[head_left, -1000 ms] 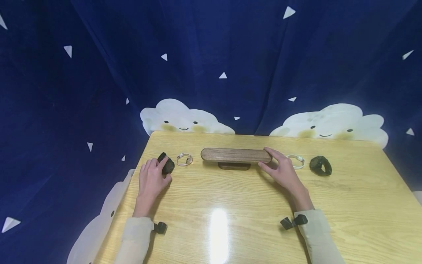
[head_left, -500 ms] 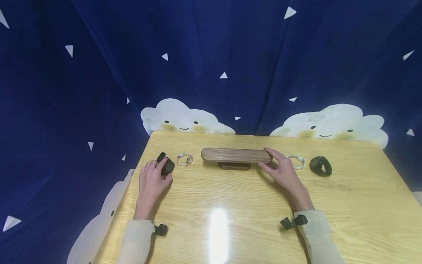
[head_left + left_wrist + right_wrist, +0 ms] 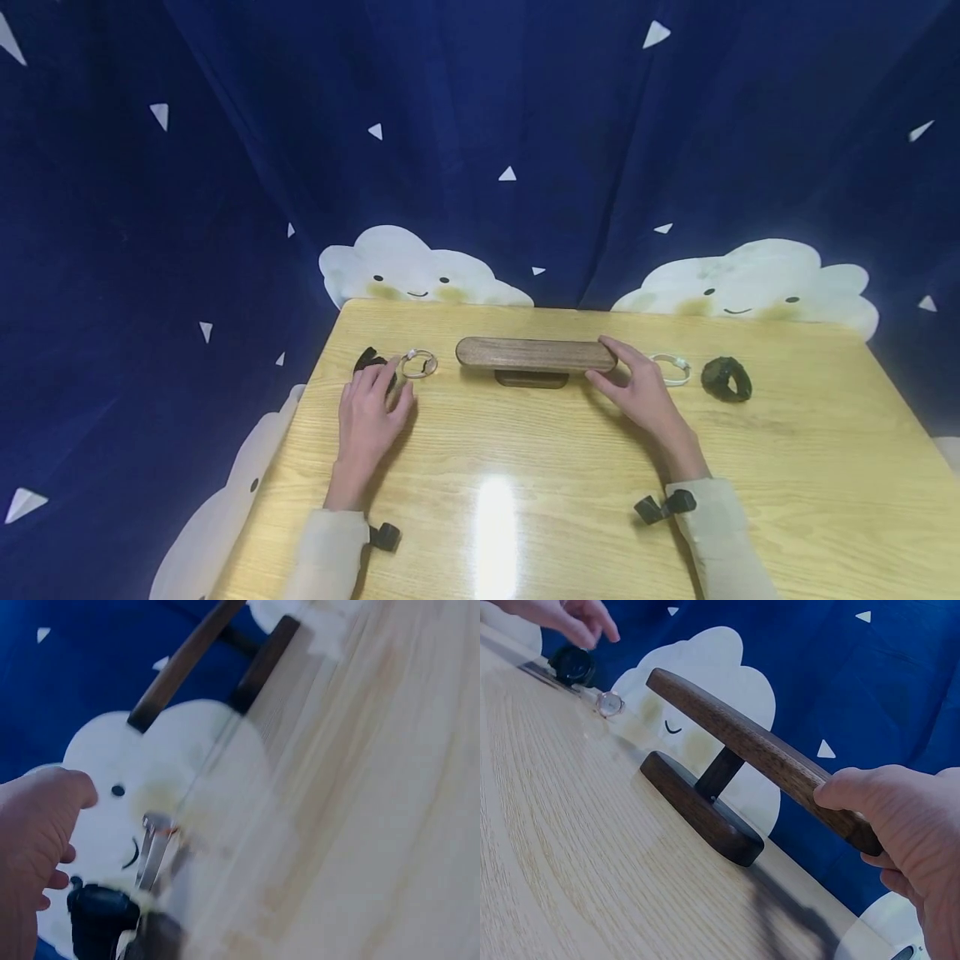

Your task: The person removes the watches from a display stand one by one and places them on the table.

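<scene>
My right hand [image 3: 641, 392] grips the right end of the top bar of a dark wooden T-shaped stand [image 3: 536, 354]. In the right wrist view, the thumb lies on the near side of the bar, and the stand's base [image 3: 697, 806] rests on the table. My left hand [image 3: 371, 417] hovers over a black wristwatch [image 3: 367, 359], partly hiding it in the head view. Its fingers are loosely bent and hold nothing; the right wrist view has them apart from that watch. Just right of them lies a slim, light-banded wristwatch [image 3: 419, 363], its round face visible in the right wrist view [image 3: 610, 703].
Right of the stand lies a white-banded watch [image 3: 681, 364], partly behind my right hand. Farther right is another dark wristwatch [image 3: 716, 379]. A blue curtain [image 3: 480, 125] with clouds hangs behind the wooden table [image 3: 570, 492].
My left hand has let go of the black watch and moved right, toward the light-banded watch. The right hand keeps its grip on the stand, which has not moved.
</scene>
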